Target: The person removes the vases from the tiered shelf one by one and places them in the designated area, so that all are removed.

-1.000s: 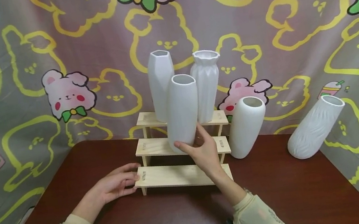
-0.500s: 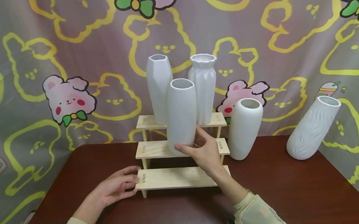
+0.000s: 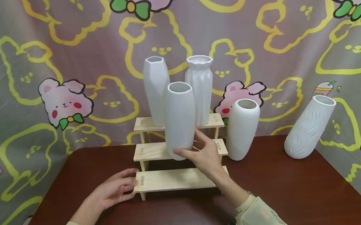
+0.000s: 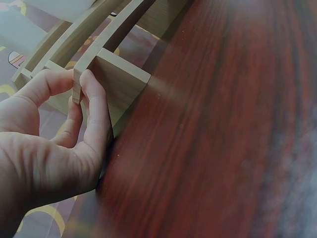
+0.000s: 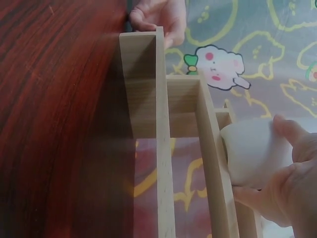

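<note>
A smooth white vase point(image 3: 181, 116) stands upright at the middle step of a three-tier wooden stand point(image 3: 173, 179). My right hand point(image 3: 207, 158) grips it low down, thumb in front and fingers round its right side. In the right wrist view, the base of the white vase point(image 5: 257, 148) is right at the step's board. My left hand point(image 3: 116, 189) pinches the left end of the lowest board; the left wrist view has thumb and fingers on either side of the board end point(image 4: 79, 74). Behind, on the top step, are a faceted vase point(image 3: 156, 88) and a ruffle-necked vase point(image 3: 201, 89).
Right of the stand, another smooth white vase point(image 3: 241, 130) stands on the dark wooden table point(image 3: 184, 223). Farther right is a leaf-textured white vase point(image 3: 307, 131). A patterned cloth point(image 3: 93, 63) hangs behind and beside the table.
The head view has shifted slightly, so everything sits a little differently in it. Both hands keep their holds, and the vase has barely moved against the stand.
</note>
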### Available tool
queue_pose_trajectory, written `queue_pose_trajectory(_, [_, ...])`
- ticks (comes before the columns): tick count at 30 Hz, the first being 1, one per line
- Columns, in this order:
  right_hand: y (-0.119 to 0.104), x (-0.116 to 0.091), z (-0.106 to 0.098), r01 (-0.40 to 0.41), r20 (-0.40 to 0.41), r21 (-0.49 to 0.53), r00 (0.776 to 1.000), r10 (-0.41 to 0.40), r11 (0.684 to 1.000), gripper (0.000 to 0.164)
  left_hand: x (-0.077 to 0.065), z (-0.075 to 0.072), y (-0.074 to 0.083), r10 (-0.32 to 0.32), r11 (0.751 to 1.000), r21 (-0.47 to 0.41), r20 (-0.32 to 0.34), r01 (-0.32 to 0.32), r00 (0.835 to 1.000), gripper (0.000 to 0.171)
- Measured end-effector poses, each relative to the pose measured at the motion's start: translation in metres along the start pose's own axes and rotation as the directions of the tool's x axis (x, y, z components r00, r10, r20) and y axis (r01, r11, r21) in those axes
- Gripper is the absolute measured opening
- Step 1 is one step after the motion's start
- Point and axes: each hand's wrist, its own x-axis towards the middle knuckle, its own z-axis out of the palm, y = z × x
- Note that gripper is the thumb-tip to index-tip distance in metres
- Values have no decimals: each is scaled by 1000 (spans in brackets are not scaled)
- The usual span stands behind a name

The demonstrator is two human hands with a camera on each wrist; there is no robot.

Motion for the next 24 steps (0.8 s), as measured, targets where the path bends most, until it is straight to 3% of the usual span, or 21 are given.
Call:
queue_pose_trajectory(10, [-9,-7,-4,-1,25,-17,1000,1,1000,75,3,-1,2,1,1000,12,14,-1,1000,70])
queue_pose_trajectory(17, [-20,-14,-13,-35,12,25,999,35,999,76,4,0,9,9,1000,16,20,-9,1000,70])
queue_pose_trajectory(24, [-31,-29,-28,-67,-15,2,998,67,998,71,-1,-1,2,9,1000,-5,21,-9,1000,72])
